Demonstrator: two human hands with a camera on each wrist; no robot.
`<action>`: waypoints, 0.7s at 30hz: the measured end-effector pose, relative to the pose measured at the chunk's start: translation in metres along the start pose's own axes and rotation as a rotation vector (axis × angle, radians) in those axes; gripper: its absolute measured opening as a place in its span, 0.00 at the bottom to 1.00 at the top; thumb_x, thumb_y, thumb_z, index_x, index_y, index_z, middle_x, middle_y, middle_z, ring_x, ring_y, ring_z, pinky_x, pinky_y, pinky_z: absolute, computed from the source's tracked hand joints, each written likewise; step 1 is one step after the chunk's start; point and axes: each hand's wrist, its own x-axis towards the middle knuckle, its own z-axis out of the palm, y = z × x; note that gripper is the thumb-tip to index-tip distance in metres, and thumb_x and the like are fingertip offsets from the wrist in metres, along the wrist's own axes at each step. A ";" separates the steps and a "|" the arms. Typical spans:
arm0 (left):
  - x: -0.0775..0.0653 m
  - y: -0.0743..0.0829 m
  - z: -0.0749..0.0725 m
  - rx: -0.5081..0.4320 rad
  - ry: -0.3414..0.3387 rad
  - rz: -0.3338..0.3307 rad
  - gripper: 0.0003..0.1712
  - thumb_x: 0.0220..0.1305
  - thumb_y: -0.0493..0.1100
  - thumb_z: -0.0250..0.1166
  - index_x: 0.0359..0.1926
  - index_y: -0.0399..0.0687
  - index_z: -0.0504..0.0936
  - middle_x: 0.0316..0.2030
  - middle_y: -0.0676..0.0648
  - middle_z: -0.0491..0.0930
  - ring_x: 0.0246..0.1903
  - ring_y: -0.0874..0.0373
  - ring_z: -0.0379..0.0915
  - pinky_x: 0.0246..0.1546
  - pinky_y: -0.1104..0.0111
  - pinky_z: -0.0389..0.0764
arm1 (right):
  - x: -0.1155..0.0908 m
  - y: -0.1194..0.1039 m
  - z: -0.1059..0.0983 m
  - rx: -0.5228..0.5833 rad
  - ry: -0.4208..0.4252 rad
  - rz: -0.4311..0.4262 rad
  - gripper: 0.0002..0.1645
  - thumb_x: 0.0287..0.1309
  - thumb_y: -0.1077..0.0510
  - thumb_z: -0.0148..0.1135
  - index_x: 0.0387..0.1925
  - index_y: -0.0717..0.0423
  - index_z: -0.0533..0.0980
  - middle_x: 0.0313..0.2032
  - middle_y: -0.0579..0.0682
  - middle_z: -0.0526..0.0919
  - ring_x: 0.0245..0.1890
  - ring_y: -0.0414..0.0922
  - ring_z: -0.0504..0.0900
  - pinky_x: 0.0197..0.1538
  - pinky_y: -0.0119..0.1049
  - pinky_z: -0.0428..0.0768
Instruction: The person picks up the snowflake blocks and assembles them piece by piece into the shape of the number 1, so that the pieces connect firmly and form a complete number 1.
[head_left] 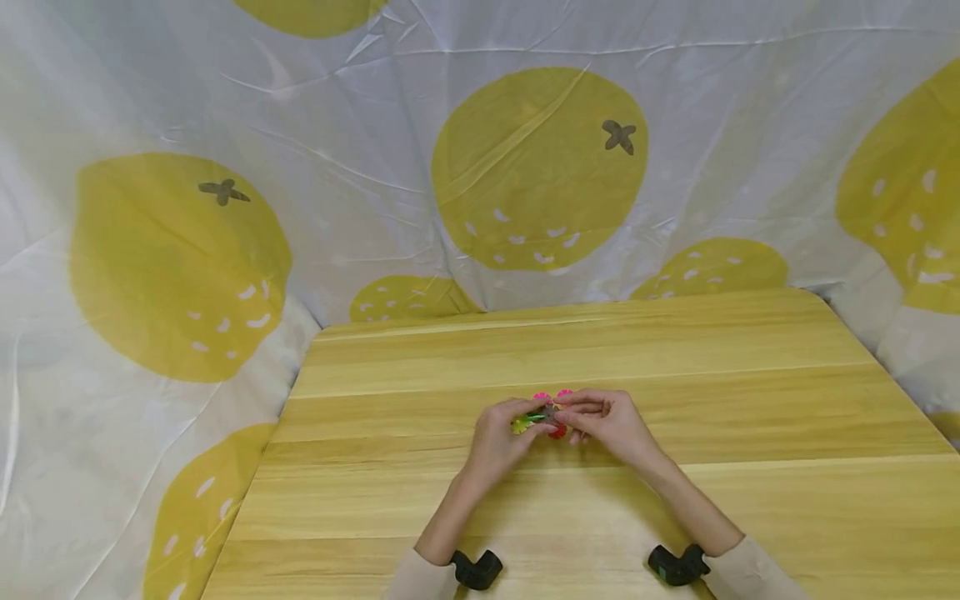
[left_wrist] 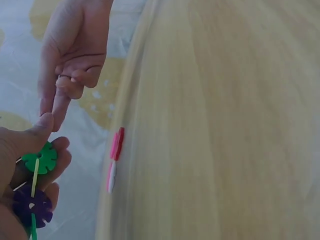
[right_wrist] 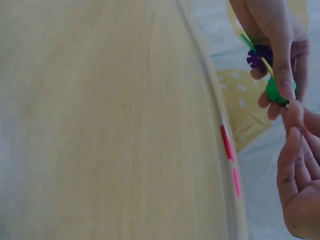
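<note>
My left hand (head_left: 501, 433) grips a small chain of interlocking notched plastic discs. In the left wrist view a green disc (left_wrist: 46, 159) and a purple disc (left_wrist: 31, 206) face the camera, with a yellow disc (left_wrist: 35, 177) edge-on between them. Another green disc (left_wrist: 33, 227) stands edge-on below the purple one. My right hand (head_left: 611, 425) meets the left thumb at the chain's green end, its thumb and index finger pinching there; the fingers mostly cover what lies between the tips.
Beyond the hands, loose discs lie flat on the wooden table (head_left: 712, 400): pink discs (head_left: 542, 398), a red disc (head_left: 557, 432) and a white disc (left_wrist: 112, 179). A lemon-print cloth (head_left: 360, 167) hangs behind the table. Black devices (head_left: 477, 571) sit at both wrists.
</note>
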 end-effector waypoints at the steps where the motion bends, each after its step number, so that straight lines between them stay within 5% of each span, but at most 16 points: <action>1: 0.000 -0.001 -0.002 0.005 -0.008 -0.014 0.21 0.57 0.38 0.77 0.53 0.39 0.89 0.47 0.42 0.90 0.47 0.53 0.89 0.49 0.63 0.87 | 0.001 0.000 -0.001 -0.015 -0.002 0.002 0.20 0.65 0.59 0.71 0.54 0.69 0.82 0.41 0.66 0.90 0.26 0.47 0.88 0.34 0.43 0.89; 10: 0.002 -0.011 -0.017 -0.004 -0.074 -0.131 0.19 0.61 0.38 0.76 0.54 0.41 0.89 0.49 0.43 0.90 0.50 0.52 0.87 0.54 0.59 0.86 | 0.004 0.008 -0.008 -0.181 -0.026 0.046 0.21 0.64 0.63 0.70 0.55 0.71 0.81 0.41 0.66 0.89 0.28 0.48 0.88 0.31 0.37 0.86; 21: 0.004 -0.019 -0.024 -0.058 -0.106 -0.186 0.19 0.61 0.38 0.76 0.53 0.40 0.89 0.50 0.43 0.90 0.53 0.51 0.86 0.56 0.59 0.84 | 0.010 0.014 -0.004 -0.226 -0.055 0.087 0.22 0.58 0.65 0.74 0.53 0.70 0.83 0.36 0.61 0.86 0.24 0.39 0.81 0.27 0.31 0.82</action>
